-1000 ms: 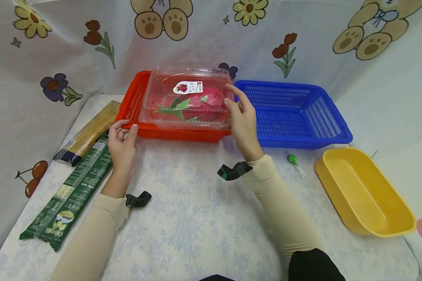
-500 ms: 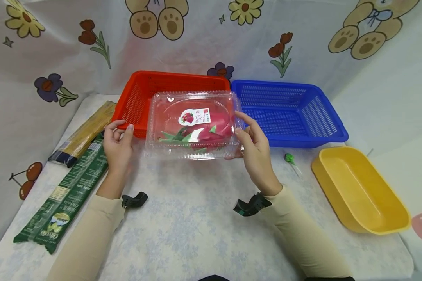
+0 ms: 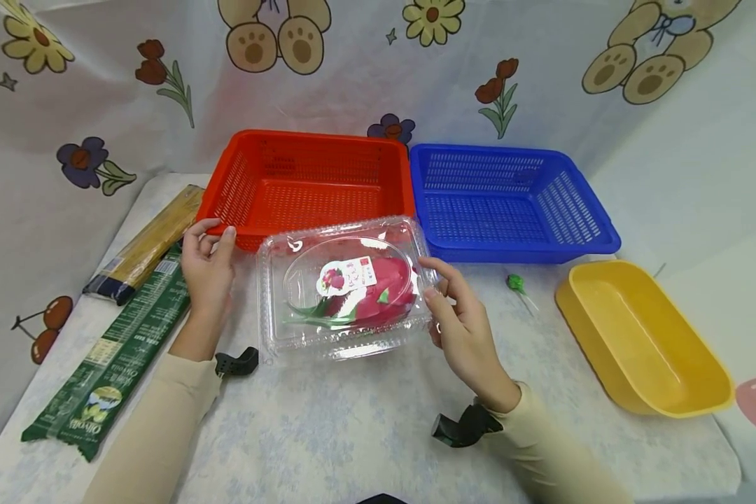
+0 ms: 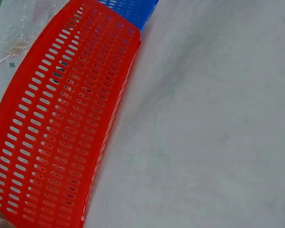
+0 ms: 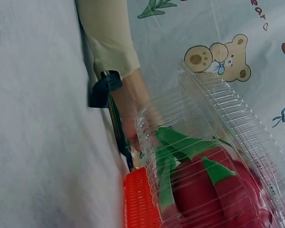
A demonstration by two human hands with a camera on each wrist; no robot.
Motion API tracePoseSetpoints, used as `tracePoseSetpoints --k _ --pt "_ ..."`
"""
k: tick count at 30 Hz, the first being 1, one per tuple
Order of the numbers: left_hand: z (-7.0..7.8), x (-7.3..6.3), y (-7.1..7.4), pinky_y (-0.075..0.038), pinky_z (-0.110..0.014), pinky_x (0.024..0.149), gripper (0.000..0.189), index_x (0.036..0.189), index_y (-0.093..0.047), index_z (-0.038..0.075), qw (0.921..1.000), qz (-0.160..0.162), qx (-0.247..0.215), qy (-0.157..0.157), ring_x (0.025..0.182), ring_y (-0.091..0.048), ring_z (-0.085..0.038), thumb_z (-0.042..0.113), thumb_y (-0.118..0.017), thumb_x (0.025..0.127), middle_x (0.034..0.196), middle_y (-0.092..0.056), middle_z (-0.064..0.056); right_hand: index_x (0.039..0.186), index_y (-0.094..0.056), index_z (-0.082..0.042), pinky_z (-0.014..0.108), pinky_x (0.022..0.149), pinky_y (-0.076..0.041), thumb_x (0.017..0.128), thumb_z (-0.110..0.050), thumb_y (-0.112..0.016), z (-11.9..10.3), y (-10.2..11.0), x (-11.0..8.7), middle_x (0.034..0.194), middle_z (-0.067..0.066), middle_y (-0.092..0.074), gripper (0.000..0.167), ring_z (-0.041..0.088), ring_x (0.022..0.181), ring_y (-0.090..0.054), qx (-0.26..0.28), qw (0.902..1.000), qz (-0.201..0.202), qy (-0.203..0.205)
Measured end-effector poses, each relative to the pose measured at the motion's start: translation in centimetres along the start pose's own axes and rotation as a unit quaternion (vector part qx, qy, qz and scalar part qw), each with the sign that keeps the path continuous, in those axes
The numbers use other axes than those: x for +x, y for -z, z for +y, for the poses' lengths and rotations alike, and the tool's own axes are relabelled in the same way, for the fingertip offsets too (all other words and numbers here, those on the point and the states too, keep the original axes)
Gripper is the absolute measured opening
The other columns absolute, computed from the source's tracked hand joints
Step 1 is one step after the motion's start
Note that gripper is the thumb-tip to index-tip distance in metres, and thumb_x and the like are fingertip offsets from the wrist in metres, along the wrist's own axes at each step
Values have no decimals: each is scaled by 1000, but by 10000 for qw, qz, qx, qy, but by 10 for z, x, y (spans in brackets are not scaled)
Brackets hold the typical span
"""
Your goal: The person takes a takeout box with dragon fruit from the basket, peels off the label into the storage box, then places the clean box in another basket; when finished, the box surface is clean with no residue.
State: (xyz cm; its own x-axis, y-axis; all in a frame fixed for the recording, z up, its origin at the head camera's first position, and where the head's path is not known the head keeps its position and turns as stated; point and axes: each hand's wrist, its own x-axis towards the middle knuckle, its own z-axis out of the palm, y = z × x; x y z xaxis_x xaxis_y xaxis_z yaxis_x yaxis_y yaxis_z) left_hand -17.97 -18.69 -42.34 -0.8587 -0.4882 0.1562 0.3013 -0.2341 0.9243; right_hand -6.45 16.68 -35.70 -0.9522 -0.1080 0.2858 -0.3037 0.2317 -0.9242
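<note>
From where I stand, the right hand [image 3: 463,329] pinches the right edge of a clear container [image 3: 302,269], thumb on top, just this side of the red basket [image 3: 321,199]. Seen from the head, the container's far edge overlaps the basket's near rim; whether they touch, I can't tell. The left hand [image 3: 208,273] grips that basket at its near left corner.

The head view alone gives the white label [image 3: 346,276] on the lid. The right wrist's view looks in through the side instead — there the red fruit [image 5: 199,190] shows its green leafy tips up close, with the left forearm beyond. The left wrist's view catches mostly the basket's slotted end wall, with only a bit of finger at its lower left edge.

Only from the head do I see the yellow tub [image 3: 649,336] at right and the green lollipop [image 3: 516,283] beside it. The blue basket [image 3: 510,241] stands right of the red one — and a green packet [image 3: 120,357] lies at left on the table [image 3: 327,434].
</note>
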Motion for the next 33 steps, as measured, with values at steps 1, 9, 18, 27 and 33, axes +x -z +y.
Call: tracePoseSetpoints --k 1,9,18,27,33 --pt "0 0 1 -28 -19 43 32 120 -62 12 10000 -6 -25 -1 56 -38 -13 12 -77 92 88 -59 -6 145 -54 -23 26 38 -36 109 -12 -47 1 0 -5 83 8 -42 38 20 45 -42 1 10000 1 -79" --pt "2 0 0 -26 -20 43 31 120 -62 11 9999 -18 -90 -74 55 -36 -12 12 -77 93 86 -57 -5 144 -54 -29 27 38 -35 109 -12 -48 14 -1 -37 88 10 -45 39 17 44 -42 79 9976 313 -618" --pt "1 -2 1 -26 -20 44 32 121 -61 13 10000 -15 71 32 54 -34 -13 15 -77 93 86 -57 -3 145 -54 -26 28 38 -36 110 -12 -46 33 1 -49 87 13 -47 39 18 47 -44 191 9934 641 -927" --pt "0 -3 -1 -26 -20 43 34 123 -61 13 9999 -18 110 86 55 -36 -14 17 -77 93 87 -58 -4 145 -54 -22 26 39 -38 109 -9 -46 49 2 -50 83 15 -44 39 18 46 -45 292 9900 845 -1090" --pt "3 -3 -1 -25 -20 42 35 123 -60 13 9998 -5 165 84 52 -33 -14 18 -77 93 86 -57 -4 145 -55 -21 26 39 -39 108 -6 -48 57 0 -49 82 14 -45 41 22 46 -45 271 9910 915 -942"
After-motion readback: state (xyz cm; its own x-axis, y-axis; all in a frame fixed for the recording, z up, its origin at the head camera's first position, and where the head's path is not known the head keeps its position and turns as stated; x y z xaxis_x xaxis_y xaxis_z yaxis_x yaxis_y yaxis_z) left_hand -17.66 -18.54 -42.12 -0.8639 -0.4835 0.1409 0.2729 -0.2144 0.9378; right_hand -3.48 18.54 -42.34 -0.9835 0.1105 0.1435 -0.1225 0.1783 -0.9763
